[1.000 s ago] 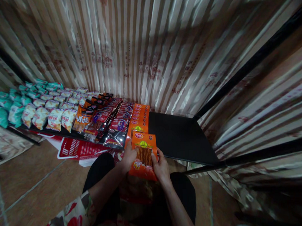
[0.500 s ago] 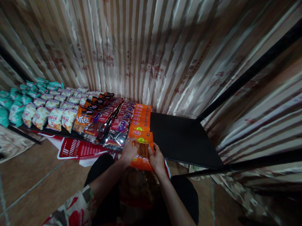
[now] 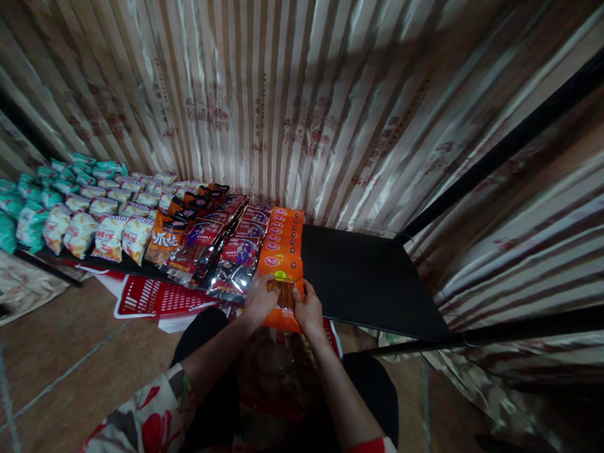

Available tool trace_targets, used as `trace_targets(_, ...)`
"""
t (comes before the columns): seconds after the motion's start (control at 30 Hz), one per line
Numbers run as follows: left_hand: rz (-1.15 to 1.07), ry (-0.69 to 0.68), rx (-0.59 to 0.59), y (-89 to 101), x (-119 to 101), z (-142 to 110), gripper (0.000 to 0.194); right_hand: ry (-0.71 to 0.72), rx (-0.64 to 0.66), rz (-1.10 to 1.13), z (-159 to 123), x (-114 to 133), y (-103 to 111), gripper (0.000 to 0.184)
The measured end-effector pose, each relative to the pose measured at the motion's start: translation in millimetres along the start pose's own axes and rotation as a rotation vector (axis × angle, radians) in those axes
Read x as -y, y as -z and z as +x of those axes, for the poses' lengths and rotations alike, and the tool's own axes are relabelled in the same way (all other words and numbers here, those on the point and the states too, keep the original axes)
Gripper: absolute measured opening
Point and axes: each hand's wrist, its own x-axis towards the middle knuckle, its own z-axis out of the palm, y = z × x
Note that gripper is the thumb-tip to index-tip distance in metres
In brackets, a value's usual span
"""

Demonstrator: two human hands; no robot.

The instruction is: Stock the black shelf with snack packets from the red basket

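Observation:
My left hand (image 3: 258, 300) and my right hand (image 3: 308, 310) both grip an orange snack packet (image 3: 284, 297) by its side edges. The packet lies at the near end of a row of matching orange packets (image 3: 282, 241) on a low black shelf (image 3: 364, 277). Both hands have fingers curled round the packet's edges. To the left of the orange row lie rows of dark red and silver packets (image 3: 233, 246).
More rows of white-orange (image 3: 112, 225) and teal packets (image 3: 15, 205) fill the shelf's left part. A red plastic basket (image 3: 155, 300) lies on the floor under the shelf edge. A striped shiny curtain (image 3: 296, 100) backs the shelf. Black frame bars (image 3: 502, 127) run at right.
Both hands have pushed the orange packet forward from over my lap onto the near end of the orange row, and it now lies flatter on the shelf.

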Motion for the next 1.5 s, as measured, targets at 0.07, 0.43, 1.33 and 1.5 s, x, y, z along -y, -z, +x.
trace_targets(0.07,-0.002,0.018,0.007,0.4,-1,0,0.031,-0.004,-0.01,0.001,1,1,-1,0.048)
trace_targets(0.43,0.094,-0.018,-0.011,-3.0,-1,4,0.032,-0.032,-0.011,0.003,7,2,-6,0.049)
trace_targets(1.33,0.654,-0.24,0.208,-23.1,-8,37,0.05,-0.086,0.003,-0.007,18,-1,-13,0.051)
trace_targets(1.5,0.699,-0.219,0.22,-30.1,-7,41,0.05,-0.088,0.012,-0.029,19,-1,-12,0.053)
